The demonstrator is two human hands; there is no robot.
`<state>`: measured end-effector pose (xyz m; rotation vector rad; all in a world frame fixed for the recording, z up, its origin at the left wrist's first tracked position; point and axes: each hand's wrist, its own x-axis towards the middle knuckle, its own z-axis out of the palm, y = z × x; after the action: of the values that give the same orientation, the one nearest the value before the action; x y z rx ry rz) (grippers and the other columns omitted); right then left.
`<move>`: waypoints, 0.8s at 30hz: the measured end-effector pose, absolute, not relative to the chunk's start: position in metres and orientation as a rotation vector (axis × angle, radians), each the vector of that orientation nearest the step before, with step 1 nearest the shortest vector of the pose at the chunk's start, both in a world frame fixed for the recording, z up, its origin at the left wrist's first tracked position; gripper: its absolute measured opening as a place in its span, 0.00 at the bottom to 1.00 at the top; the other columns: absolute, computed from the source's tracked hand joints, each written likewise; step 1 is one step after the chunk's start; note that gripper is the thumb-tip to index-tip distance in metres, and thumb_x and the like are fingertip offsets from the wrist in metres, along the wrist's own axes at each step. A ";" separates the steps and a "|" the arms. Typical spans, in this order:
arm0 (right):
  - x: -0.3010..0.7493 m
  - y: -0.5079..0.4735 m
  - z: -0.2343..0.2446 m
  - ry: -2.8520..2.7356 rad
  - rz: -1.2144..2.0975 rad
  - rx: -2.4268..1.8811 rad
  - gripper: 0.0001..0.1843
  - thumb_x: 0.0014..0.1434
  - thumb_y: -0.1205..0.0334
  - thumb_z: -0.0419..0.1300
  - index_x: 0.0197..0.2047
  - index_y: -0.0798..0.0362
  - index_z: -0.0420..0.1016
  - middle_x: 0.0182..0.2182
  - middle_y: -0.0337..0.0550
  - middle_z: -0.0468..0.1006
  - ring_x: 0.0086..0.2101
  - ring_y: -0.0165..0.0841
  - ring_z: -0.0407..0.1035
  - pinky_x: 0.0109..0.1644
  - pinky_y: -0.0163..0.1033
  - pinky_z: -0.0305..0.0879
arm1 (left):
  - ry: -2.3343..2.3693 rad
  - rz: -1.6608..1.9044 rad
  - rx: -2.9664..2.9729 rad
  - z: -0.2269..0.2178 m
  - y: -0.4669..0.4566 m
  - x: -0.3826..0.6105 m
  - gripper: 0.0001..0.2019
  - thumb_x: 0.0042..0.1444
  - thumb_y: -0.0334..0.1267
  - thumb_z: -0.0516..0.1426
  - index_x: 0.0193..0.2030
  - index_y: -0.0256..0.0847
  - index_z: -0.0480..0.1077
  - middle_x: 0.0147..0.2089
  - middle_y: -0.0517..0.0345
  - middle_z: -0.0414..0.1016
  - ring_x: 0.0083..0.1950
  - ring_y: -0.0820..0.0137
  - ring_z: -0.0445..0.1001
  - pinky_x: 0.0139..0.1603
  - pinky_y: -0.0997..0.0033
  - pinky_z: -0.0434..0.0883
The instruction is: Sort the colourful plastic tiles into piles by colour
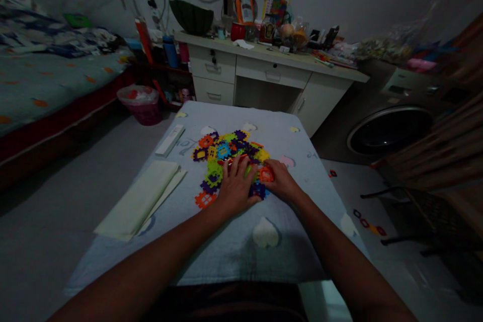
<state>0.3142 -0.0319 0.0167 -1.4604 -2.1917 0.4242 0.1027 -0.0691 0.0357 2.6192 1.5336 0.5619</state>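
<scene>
Our L hand [237,184], fingers spread, rests on plastic pcs [223,149] btwn L/R edges of table [302,241]; our R hand [282,179], half-curled, pinches orange pc [266,174].

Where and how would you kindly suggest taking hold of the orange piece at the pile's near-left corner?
I'd pinch the orange piece by its notched rim, probably from the near left: that side faces bare cloth, while its far side meets a purple piece. It seems to lie flat.

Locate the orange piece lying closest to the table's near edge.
In the head view, the orange piece lies at the near left corner of the pile, left of the left hand, beside a purple piece.
</scene>
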 end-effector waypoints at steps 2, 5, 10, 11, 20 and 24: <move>0.305 -0.026 0.019 -2.132 0.400 -1.440 0.35 0.50 0.61 0.67 0.61 0.53 0.66 0.57 0.55 0.69 0.57 0.46 0.63 0.64 0.55 0.57 | 1.598 0.574 2.607 0.040 -0.061 0.101 0.41 0.50 0.56 0.64 0.68 0.44 0.60 0.74 0.42 0.51 0.75 0.44 0.42 0.71 0.34 0.37; 0.297 -0.022 0.020 -2.049 0.405 -1.432 0.32 0.53 0.60 0.65 0.61 0.53 0.65 0.57 0.56 0.67 0.58 0.44 0.62 0.65 0.52 0.58 | 1.687 0.608 2.601 0.041 -0.053 0.096 0.36 0.54 0.49 0.62 0.68 0.43 0.61 0.73 0.42 0.53 0.75 0.45 0.43 0.71 0.35 0.37; 0.308 -0.034 0.018 -2.035 0.422 -1.578 0.39 0.58 0.47 0.61 0.67 0.56 0.58 0.66 0.62 0.57 0.66 0.50 0.51 0.69 0.58 0.49 | 1.718 0.586 2.555 0.038 -0.060 0.066 0.40 0.52 0.56 0.62 0.70 0.44 0.57 0.74 0.39 0.48 0.75 0.42 0.41 0.70 0.34 0.39; 0.312 -0.039 0.016 -2.070 0.433 -1.617 0.44 0.57 0.43 0.61 0.69 0.56 0.55 0.68 0.62 0.54 0.68 0.52 0.47 0.69 0.60 0.47 | 1.717 0.575 2.527 0.037 -0.064 0.056 0.43 0.51 0.58 0.62 0.71 0.44 0.56 0.75 0.38 0.47 0.75 0.41 0.41 0.70 0.33 0.41; 0.313 -0.048 0.002 -2.296 0.401 -1.530 0.59 0.48 0.35 0.67 0.73 0.54 0.48 0.69 0.63 0.53 0.68 0.54 0.47 0.69 0.61 0.45 | 1.623 0.579 2.467 -0.003 -0.082 -0.001 0.52 0.47 0.68 0.59 0.73 0.42 0.50 0.76 0.36 0.42 0.74 0.37 0.41 0.68 0.37 0.52; 0.311 -0.024 0.006 -2.206 0.317 -1.381 0.50 0.50 0.39 0.67 0.68 0.54 0.58 0.64 0.62 0.61 0.64 0.52 0.55 0.67 0.60 0.52 | 1.604 0.607 2.489 -0.007 -0.083 0.000 0.50 0.49 0.68 0.58 0.73 0.42 0.49 0.75 0.37 0.44 0.74 0.39 0.44 0.69 0.39 0.53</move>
<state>0.3115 -0.0242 0.0062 -1.3810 -2.2064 0.3168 0.0001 -0.0826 -0.0072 2.4888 1.6039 0.6073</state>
